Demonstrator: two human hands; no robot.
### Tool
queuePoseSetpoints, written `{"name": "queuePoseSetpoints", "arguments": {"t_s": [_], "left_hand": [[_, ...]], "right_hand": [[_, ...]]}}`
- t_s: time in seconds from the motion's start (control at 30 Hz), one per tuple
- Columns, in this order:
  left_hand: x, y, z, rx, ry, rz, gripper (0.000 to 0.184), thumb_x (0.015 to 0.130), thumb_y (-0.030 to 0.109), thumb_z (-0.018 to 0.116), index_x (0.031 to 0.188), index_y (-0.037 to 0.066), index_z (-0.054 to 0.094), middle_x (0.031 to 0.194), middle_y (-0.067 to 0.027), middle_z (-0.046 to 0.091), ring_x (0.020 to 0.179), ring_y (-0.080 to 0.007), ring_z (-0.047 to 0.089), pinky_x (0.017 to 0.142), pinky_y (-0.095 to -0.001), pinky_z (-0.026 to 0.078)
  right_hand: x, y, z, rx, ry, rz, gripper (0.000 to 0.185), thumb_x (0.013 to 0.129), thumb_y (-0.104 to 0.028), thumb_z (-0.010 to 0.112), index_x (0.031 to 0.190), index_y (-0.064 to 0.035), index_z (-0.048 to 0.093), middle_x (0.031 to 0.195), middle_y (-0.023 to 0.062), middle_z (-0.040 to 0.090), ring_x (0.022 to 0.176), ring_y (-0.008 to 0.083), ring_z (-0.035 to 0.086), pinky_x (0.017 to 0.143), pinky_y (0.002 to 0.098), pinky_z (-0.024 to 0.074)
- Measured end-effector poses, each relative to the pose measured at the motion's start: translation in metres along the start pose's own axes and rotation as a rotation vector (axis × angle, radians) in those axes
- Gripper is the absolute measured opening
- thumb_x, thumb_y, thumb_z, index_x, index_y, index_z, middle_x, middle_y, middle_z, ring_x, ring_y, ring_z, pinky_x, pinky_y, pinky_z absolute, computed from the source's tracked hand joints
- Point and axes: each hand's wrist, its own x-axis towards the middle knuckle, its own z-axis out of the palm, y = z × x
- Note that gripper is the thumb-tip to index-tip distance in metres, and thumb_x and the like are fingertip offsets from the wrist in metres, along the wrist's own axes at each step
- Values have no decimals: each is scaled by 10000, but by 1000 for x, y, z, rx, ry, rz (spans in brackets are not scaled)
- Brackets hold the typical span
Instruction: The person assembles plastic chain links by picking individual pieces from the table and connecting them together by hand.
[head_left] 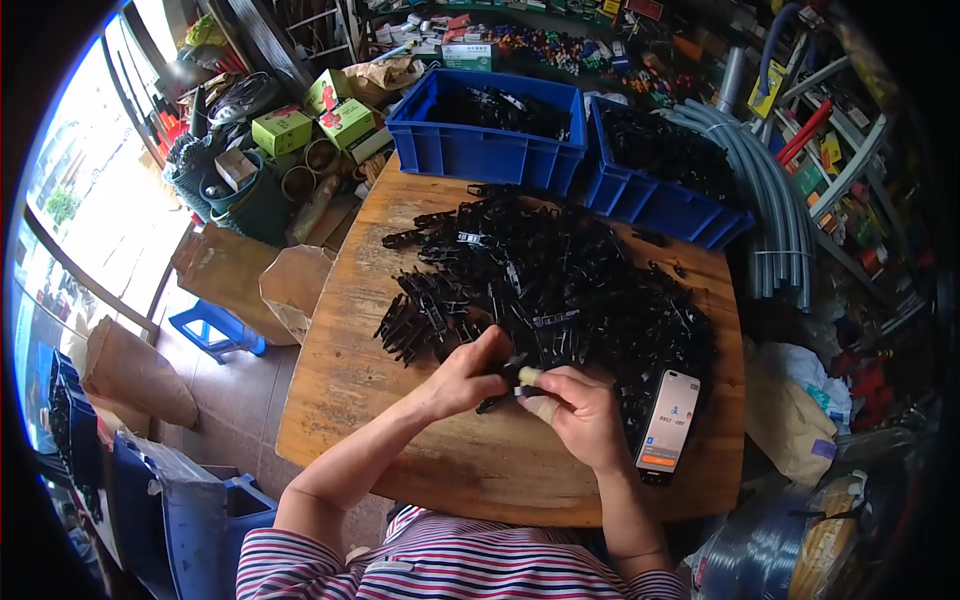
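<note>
My left hand (466,374) is closed at the near edge of a heap of black plastic parts (545,265). It pinches a small black plastic part (514,372), mostly covered by the fingers. Just to its right, my right hand (584,412) is closed on a short pale-yellow cylindrical piece (529,376), whose end meets or nearly meets the black part. Whether the two touch I cannot tell. Below the cylinder, something small and whitish shows at the right fingertips. Both hands are over the wooden table (480,470).
A lit phone (668,425) lies right of my right hand. Two blue crates, a left one (485,150) and a right one (660,205), hold more black parts at the table's far edge. Grey pipes (775,200) stand at right; a blue stool (215,330) is at left.
</note>
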Motion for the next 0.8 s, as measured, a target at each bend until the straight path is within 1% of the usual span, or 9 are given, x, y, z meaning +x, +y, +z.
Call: {"name": "queuePoseSetpoints", "arguments": {"t_s": [0.03,0.13,0.17,0.27,0.37,0.47,0.57,0.67,0.8], "left_hand": [[-2,7,6,249,107,117,343,737,93,704,1005,10,506,858,-78,559,804,-137,566,681,-311,455],[-1,3,15,542,185,201,271,725,142,732,911,12,585,806,-121,583,727,-246,616,629,-330,471],[-1,8,19,580,251,190,229,709,186,755,826,30,633,784,-122,603,681,-318,609,579,-358,478],[-2,7,20,679,243,229,269,737,249,722,846,38,596,741,-113,576,681,-316,604,584,-389,480],[-4,9,21,764,216,271,272,709,241,722,850,43,600,727,-95,572,669,-304,608,584,-385,485],[-6,8,21,800,236,299,267,678,229,721,837,54,597,717,-88,567,662,-294,611,575,-377,483],[-9,9,21,877,213,307,255,671,236,718,821,72,593,710,-78,571,654,-283,615,561,-368,486],[-12,8,19,923,158,347,250,659,246,714,806,87,590,699,-69,575,642,-271,618,548,-366,490],[-16,9,26,914,206,338,255,645,259,715,795,91,596,696,-65,582,636,-264,625,539,-375,496]], "right_hand": [[0,1,-3,-39,27,-26,216,784,34,678,995,44,636,887,104,665,786,153,657,677,247,533],[-6,9,-1,22,139,38,191,793,-2,688,966,60,637,850,105,660,729,153,667,641,238,539],[-7,10,0,22,141,32,173,805,-9,677,952,67,627,844,110,658,704,169,679,621,236,555],[-9,10,3,-1,170,-1,165,795,1,683,933,66,619,823,110,656,686,165,676,593,232,549],[-9,10,4,-50,155,-8,172,786,1,692,927,63,614,809,116,654,673,168,677,564,229,543],[-10,10,3,-115,128,5,207,775,-32,708,941,45,612,785,119,652,615,162,662,512,235,527],[-9,11,1,-375,87,-159,227,775,-73,716,949,31,613,766,117,629,575,192,636,483,266,494],[-8,10,-2,-179,-47,-25,220,786,-95,706,948,22,614,760,116,610,571,223,613,488,299,476],[-10,8,6,-189,20,-87,209,807,-107,687,960,16,615,766,116,609,579,229,606,502,314,475]]}}
